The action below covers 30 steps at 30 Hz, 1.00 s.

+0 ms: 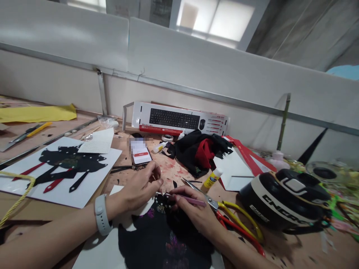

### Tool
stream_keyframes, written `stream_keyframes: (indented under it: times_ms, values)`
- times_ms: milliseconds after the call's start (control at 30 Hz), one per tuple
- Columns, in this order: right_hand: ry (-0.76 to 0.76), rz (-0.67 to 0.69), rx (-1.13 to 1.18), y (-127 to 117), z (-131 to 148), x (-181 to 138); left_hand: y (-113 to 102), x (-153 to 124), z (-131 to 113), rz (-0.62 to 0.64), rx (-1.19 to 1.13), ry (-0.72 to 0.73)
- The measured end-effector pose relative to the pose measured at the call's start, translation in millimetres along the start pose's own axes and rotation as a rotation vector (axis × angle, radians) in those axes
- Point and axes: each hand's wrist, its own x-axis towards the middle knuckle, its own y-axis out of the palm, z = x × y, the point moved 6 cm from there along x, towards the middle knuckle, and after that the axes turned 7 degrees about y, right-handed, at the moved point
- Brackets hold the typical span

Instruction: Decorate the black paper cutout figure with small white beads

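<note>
A black cloth piece (148,239) with shiny purple patches lies on white paper (89,254) in front of me. Small pearl-like beads (167,206) dot its upper end. Pinched in my right hand (196,211) is a pair of pink tweezers (193,201), its tip over the beaded end. My left hand (137,188), with a pale watch band at the wrist, hovers just beside that end. Its fingers are curled with thumb and fingertips close together; whatever they hold is too small to make out. Scissors (241,220) with yellow and red handles lie right of my right hand.
A glue stick (212,180) and a large black-and-white flask (283,200) stand on the right. Behind are a phone (140,151), bunched black and red cloth (203,149) and a keyboard box (179,118). Another black cutout (73,162) lies on the left, near a yellow-handled cutter (35,131).
</note>
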Motion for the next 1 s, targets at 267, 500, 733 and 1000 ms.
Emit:
stream_keyframes:
  times_ms: [267, 500, 733, 1000]
  values:
    - [-0.020, -0.013, -0.030, 0.5, 1.4, -0.8, 4.0, 0.0, 3.3, 0.007, 0.024, 0.030]
    - [-0.027, -0.025, -0.099, -1.2, 1.3, -1.5, 4.2, 0.0, -0.6, 0.021, 0.041, 0.020]
    - [-0.038, -0.032, -0.128, -0.8, 2.0, -1.1, 6.1, 0.6, 4.9, 0.028, 0.014, -0.002]
    - [-0.024, -0.024, -0.077, -0.3, 1.9, -0.6, 6.0, 1.8, 4.6, 0.015, -0.053, -0.022]
